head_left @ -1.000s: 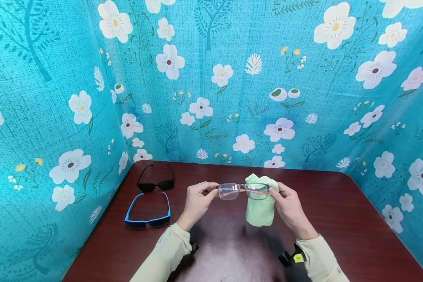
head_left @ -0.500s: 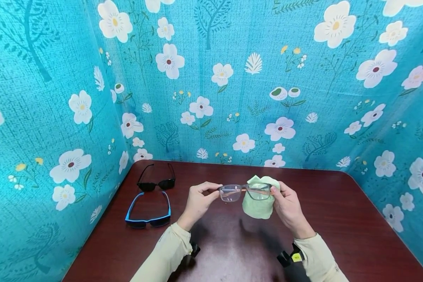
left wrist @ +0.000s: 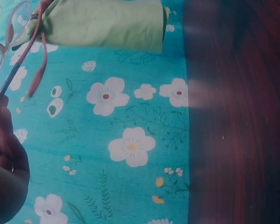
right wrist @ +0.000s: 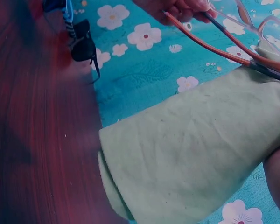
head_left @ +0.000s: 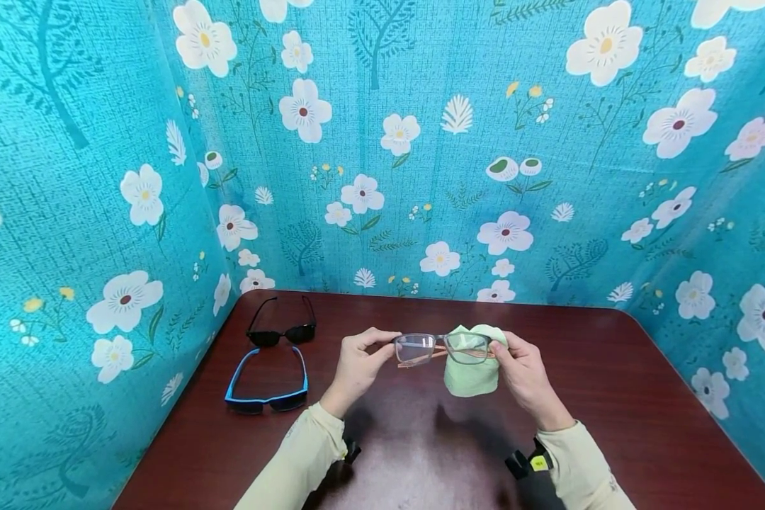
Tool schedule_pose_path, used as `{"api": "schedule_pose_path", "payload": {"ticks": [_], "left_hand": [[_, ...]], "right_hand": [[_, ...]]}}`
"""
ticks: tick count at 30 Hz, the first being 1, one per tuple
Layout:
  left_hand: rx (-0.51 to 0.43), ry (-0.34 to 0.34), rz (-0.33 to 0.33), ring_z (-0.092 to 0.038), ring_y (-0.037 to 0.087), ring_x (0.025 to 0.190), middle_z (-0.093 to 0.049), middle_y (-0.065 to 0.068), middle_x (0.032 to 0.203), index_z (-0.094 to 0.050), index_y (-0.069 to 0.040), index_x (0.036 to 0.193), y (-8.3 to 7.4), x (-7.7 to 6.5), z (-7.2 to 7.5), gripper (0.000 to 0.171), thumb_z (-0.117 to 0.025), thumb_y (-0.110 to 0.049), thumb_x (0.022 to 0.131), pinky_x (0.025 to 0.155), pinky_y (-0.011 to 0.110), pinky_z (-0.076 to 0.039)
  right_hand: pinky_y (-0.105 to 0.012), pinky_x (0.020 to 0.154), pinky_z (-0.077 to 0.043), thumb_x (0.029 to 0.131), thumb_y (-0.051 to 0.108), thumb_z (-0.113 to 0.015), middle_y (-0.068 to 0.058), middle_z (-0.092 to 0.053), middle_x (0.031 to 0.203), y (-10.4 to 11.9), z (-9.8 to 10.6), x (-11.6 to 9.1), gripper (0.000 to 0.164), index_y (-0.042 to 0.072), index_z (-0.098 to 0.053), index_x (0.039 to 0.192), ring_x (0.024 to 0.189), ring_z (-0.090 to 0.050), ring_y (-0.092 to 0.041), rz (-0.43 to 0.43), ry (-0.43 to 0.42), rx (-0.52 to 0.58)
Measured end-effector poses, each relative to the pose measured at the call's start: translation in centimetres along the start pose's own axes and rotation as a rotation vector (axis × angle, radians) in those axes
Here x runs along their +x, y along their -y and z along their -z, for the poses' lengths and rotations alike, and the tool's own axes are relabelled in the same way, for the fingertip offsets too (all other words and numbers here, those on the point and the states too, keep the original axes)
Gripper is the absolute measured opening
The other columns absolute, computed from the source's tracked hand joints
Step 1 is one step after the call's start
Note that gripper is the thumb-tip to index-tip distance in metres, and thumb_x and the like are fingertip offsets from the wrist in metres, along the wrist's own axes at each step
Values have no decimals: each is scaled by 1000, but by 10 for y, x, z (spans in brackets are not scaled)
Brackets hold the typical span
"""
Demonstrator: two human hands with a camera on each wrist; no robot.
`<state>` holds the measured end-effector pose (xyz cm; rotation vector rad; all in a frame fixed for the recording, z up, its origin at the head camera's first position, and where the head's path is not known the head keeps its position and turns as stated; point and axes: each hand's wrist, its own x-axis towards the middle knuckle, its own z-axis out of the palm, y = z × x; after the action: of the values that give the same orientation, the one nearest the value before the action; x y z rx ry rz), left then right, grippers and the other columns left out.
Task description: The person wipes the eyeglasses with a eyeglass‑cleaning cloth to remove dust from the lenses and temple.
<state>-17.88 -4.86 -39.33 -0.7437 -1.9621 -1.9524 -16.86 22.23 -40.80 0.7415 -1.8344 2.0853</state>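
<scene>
A pair of clear-lensed eyeglasses (head_left: pixel 414 348) with a grey frame and orange-brown temples is held up above the table, lenses facing the head camera. My left hand (head_left: pixel 358 370) pinches its left end between thumb and fingers. At the other end, my right hand (head_left: pixel 526 374) grips the frame together with a light green cloth (head_left: pixel 472 380). The cloth hangs down behind the right lens and shows through it. In the right wrist view the folded cloth (right wrist: pixel 196 149) fills much of the picture, with the temples (right wrist: pixel 210 46) running above it.
Black sunglasses (head_left: pixel 283 335) lie at the back left of the dark red table (head_left: pixel 612 397). Blue-framed sunglasses (head_left: pixel 266 400) lie just in front of them, temples pointing back. A blue floral curtain (head_left: pixel 382 212) rises behind the table and along its sides.
Both hands stay nearly in place, still holding the eyeglasses. The hanging cloth has swung slightly and shows shorter than a second ago. The temples have shifted behind the lenses.
</scene>
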Motion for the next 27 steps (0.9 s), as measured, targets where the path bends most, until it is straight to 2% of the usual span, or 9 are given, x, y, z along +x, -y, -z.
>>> {"api": "schedule_pose_path", "payload": {"ticks": [2, 5, 12, 15, 18, 21, 23, 25, 27], "left_hand": [[22, 3, -26, -59, 7, 78, -67, 22, 92, -68, 11, 100, -1, 0, 0, 18, -65, 9, 83, 64, 20, -50], [4, 13, -38, -62, 10, 81, -67, 23, 94, -67, 12, 101, -1, 1, 0, 18, -64, 9, 83, 67, 22, -51], [-36, 30, -53, -64, 10, 89, -67, 25, 95, -66, 13, 101, 3, 1, 2, 18, -64, 9, 84, 73, 24, -52], [-16, 37, -101, -63, 9, 89, -67, 24, 92, -66, 13, 100, 4, 1, 3, 17, -63, 10, 84, 74, 23, -51], [56, 23, -194, -61, 9, 87, -66, 20, 89, -67, 11, 99, 3, 2, 4, 17, -64, 12, 82, 71, 22, -51], [128, -6, -287, -59, 10, 82, -65, 17, 86, -67, 9, 97, 0, 3, 4, 18, -65, 14, 80, 66, 21, -49], [164, -31, -334, -59, 11, 80, -64, 16, 85, -67, 9, 97, -2, 3, 3, 19, -65, 15, 79, 63, 21, -49], [171, -63, -349, -59, 12, 77, -64, 17, 84, -67, 8, 96, -4, 4, 1, 19, -65, 15, 79, 61, 21, -49], [171, -101, -345, -62, 13, 76, -65, 17, 83, -67, 8, 96, -5, 5, 0, 18, -66, 14, 79, 61, 21, -50]], "right_hand": [[-21, 65, -52, 97, -3, -45, 3, -69, 95, 1, 2, 0, 30, 13, -67, 110, 81, -64, -7, -18, 7, -72], [-21, 64, -52, 97, -3, -46, 5, -69, 94, 1, 5, 0, 29, 12, -67, 111, 80, -63, -6, -35, 19, -142], [-22, 64, -52, 96, -5, -47, 4, -69, 93, 0, 8, 1, 25, 4, -66, 110, 80, -64, -6, -33, 63, -176], [-19, 63, -50, 93, -10, -49, 5, -68, 90, 1, 7, 1, 24, 0, -66, 107, 77, -62, -5, 28, 42, -282], [-18, 58, -47, 89, -16, -51, 3, -65, 85, 6, 2, 2, 22, -6, -65, 102, 70, -58, -5, 120, 31, -418], [-20, 51, -42, 86, -20, -52, -4, -58, 76, 16, -7, 3, 21, -8, -63, 97, 62, -51, -9, 220, 30, -505], [-21, 49, -39, 84, -22, -52, -8, -53, 71, 21, -12, 4, 21, -8, -63, 95, 59, -46, -11, 276, 26, -530], [-21, 49, -37, 82, -23, -53, -9, -51, 69, 23, -16, 4, 20, -10, -63, 93, 59, -44, -9, 300, 11, -533], [-18, 53, -40, 82, -23, -54, -4, -58, 76, 21, -17, 3, 21, -12, -63, 97, 65, -50, -4, 295, 13, -527]]}}
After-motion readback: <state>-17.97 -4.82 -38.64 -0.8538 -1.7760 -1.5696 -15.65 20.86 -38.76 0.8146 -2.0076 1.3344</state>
